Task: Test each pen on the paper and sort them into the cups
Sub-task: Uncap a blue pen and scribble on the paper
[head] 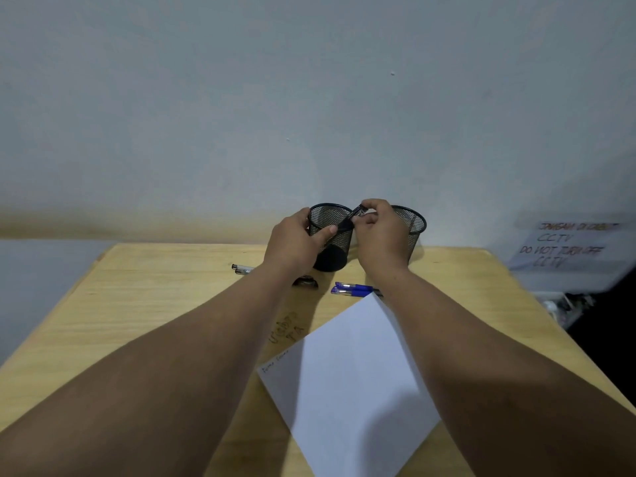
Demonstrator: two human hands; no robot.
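Sorting step in hand: both hands met at the rim of the left black wire-mesh cup (pixel 329 235). The right hand (pixel 380 232) pinched a dark pen (pixel 350 219) angled over that cup; the left hand (pixel 296 241) steadied the cup, thumb on the pen's lower end. Next move looked like letting go so it drops in. Count: two mesh cups, the right black mesh cup (pixel 413 228) behind the right hand; two blue pens (pixel 351 289) and two pale pens (pixel 242 269) on the light wooden tabletop (pixel 155 304); one white paper sheet (pixel 351 380), faintly scribbled.
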